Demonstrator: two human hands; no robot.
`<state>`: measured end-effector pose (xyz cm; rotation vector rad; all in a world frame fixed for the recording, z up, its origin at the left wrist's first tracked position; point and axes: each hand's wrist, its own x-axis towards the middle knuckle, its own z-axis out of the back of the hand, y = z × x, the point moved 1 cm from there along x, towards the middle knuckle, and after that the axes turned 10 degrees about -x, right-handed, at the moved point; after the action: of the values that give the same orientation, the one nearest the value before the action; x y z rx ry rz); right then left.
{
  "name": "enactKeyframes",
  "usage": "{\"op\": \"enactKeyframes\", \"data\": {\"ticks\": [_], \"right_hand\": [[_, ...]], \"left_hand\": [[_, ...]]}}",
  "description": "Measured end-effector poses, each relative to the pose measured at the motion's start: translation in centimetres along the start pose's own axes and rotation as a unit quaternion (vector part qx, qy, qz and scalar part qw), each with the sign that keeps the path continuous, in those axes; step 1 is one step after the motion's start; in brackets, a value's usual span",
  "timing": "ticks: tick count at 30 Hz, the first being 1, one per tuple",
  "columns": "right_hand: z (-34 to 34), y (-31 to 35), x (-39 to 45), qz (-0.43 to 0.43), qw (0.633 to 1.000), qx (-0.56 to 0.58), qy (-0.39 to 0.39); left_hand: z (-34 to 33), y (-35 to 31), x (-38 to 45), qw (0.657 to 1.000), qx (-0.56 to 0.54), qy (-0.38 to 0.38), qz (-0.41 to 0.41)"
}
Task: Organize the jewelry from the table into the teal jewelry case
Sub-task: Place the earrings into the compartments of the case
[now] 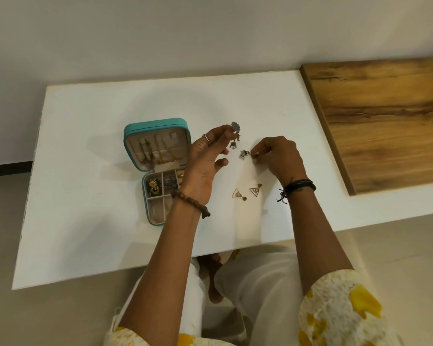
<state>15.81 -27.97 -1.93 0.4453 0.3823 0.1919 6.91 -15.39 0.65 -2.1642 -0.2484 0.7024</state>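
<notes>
The teal jewelry case (135, 131) lies open on the white table (90, 171), chains hanging in its lid and several pieces in its tray compartments. My left hand (205, 161) hovers over the case's right side and pinches a silver dangling earring (235, 134) above the table. To its right, my right hand (280, 158) pinches a second silver earring (244, 154) that lies on the table. Two gold triangle earrings (238, 194) (256, 190) lie on the table between my wrists.
A wooden board (385, 121) covers the table's right end. The wall runs along the table's far edge. My legs and a bare foot (213, 278) show below the table's near edge.
</notes>
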Motion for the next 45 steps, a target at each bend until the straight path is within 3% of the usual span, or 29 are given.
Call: {"op": "enactKeyframes", "data": {"ticks": [8,14,21,25,30,33,36,41,45], "right_hand": [[-0.1,0.3,0.1,-0.013,0.999,0.02,-0.022],[0.8,0.6,-0.7,-0.012,0.984,0.178,-0.018],[1.4,1.9,-1.5,-0.012,0.923,0.385,0.003],[1.5,2.9,-2.5,0.026,0.866,0.495,0.061],[1.6,3.6,-4.1,0.032,0.829,0.551,0.088],[1.8,4.0,-4.9,0.027,0.831,0.551,0.078],[1.6,4.6,-6.0,0.039,0.859,0.506,0.064],[0.7,6.3,-7.8,0.089,0.881,0.459,0.064],[-0.3,7.3,-8.9,0.11,0.884,0.445,0.093]], "left_hand": [[0.4,0.1,0.2,1.0,-0.021,0.02,0.001],[0.6,-0.3,0.2,0.996,-0.078,0.043,0.013],[0.7,-0.1,0.3,0.992,-0.116,0.047,0.028],[0.6,0.2,0.0,0.986,-0.153,0.057,0.032],[1.4,-0.4,-0.7,0.985,-0.162,0.053,0.03],[2.0,-0.9,-1.5,0.986,-0.154,0.051,0.03],[2.3,-1.5,-2.6,0.989,-0.142,0.04,0.027],[4.0,-2.6,-4.8,0.998,0.007,0.002,-0.068],[6.3,-4.2,-6.8,0.994,0.011,-0.051,-0.096]]}}
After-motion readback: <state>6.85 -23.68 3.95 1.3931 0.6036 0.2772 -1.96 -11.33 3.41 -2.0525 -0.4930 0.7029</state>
